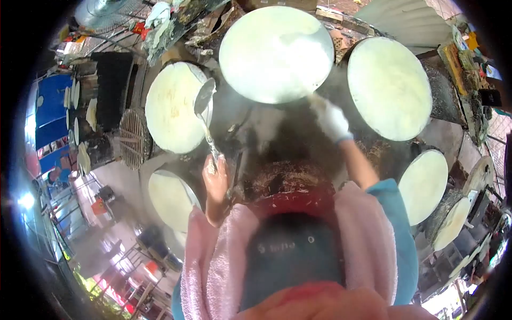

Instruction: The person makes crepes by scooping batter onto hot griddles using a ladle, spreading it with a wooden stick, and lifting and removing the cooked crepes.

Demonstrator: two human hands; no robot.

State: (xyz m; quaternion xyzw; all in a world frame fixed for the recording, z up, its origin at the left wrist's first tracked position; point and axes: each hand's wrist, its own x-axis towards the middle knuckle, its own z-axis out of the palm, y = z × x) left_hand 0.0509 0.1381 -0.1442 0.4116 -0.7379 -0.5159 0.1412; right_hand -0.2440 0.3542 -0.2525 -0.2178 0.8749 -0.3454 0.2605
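Note:
My left hand (pixel 215 178) is closed around the handle of a metal ladle (pixel 204 98). The ladle's bowl lies over the right edge of a pale round disc (pixel 173 109) with light brown specks; whether it touches is unclear. My right hand (pixel 332 121), in a white glove, reaches to the lower edge of the largest pale disc (pixel 272 53), whose surface looks wet and shiny. Haze and blur hide the right fingers and anything between them. Another round disc (pixel 390 88) lies to the right of that hand.
More pale discs surround me, one at the lower left (pixel 170 197) and one at the lower right (pixel 424 186). A round slatted rack (pixel 133 140) stands at the left. Scrap wood (pixel 456 66) sits at the upper right, and a fan (pixel 106 13) at the upper left. Steam drifts over the middle.

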